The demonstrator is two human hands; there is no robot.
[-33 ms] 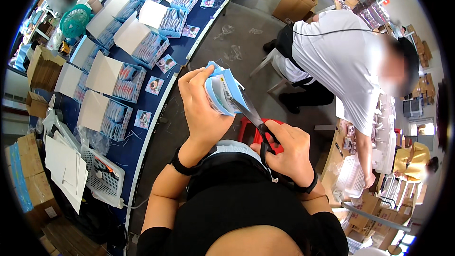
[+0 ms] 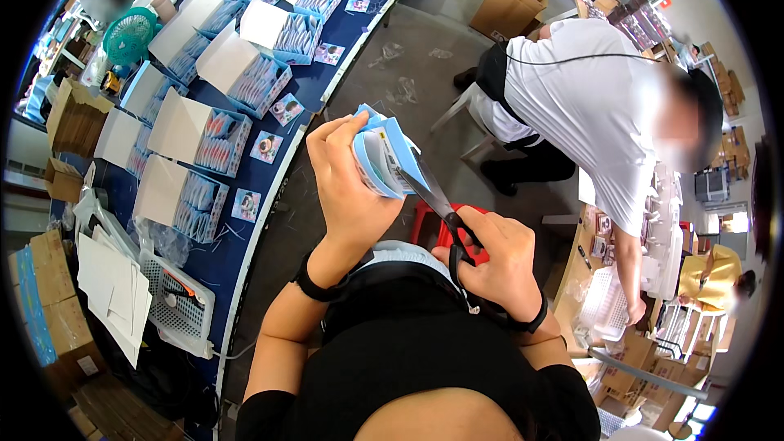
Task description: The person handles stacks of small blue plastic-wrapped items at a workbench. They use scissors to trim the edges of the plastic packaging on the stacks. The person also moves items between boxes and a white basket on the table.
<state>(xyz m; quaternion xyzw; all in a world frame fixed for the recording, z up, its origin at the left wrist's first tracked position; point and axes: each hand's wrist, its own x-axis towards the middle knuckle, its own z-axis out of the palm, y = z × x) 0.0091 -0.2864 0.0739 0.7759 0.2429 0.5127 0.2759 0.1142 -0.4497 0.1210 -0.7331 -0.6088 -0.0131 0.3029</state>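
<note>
Above my lap, my left hand (image 2: pixel 349 184) is closed around a small light-blue card packet (image 2: pixel 384 155), its layers curved and fanned at the near end. My right hand (image 2: pixel 498 260) grips a pair of black-handled scissors (image 2: pixel 443 211), fingers and thumb around the handles. The metal blades point up and left, their tips against the packet's right side. Whether the blades are cutting into it cannot be made out. My left fingers hide part of the packet's far edge.
On the blue table (image 2: pixel 214 278) to the left stand several open boxes (image 2: pixel 200 198) filled with packets, with small picture cards (image 2: pixel 246 205) beside them. A white basket (image 2: pixel 175 318) sits nearer. At right a person in a white shirt (image 2: pixel 580 98) leans over another table. A red stool (image 2: pixel 425 224) is below my hands.
</note>
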